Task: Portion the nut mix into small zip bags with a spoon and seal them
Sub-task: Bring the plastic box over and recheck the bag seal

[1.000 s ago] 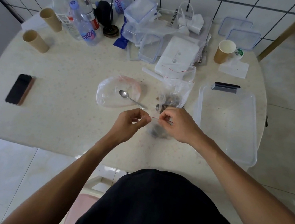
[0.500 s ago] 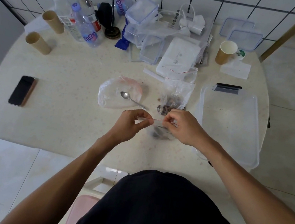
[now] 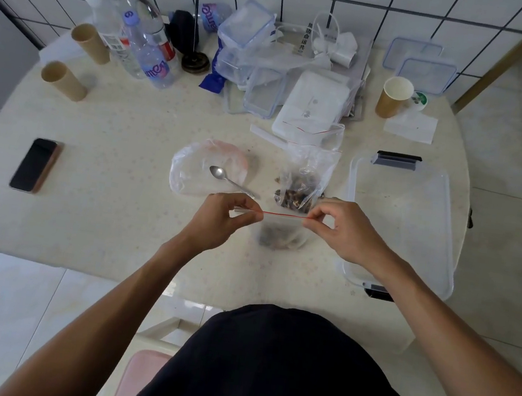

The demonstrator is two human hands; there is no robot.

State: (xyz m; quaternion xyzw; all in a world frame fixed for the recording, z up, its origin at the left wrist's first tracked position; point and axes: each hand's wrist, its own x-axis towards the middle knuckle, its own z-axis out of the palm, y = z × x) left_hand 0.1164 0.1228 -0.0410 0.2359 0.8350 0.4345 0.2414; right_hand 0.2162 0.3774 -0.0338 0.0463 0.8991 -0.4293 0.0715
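Head view: left hand (image 3: pixel 218 217) and right hand (image 3: pixel 344 229) each pinch one small zip bag's (image 3: pixel 281 236) red strip; one spoon (image 3: pixel 230 179) lies beyond.

Both hands (image 3: pixel 224 218) (image 3: pixel 347 231) raised, fingertips pinched

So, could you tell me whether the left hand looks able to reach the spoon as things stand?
Probably yes: the spoon lies uncovered just beyond the left hand, but its fingers pinch the small zip bag.
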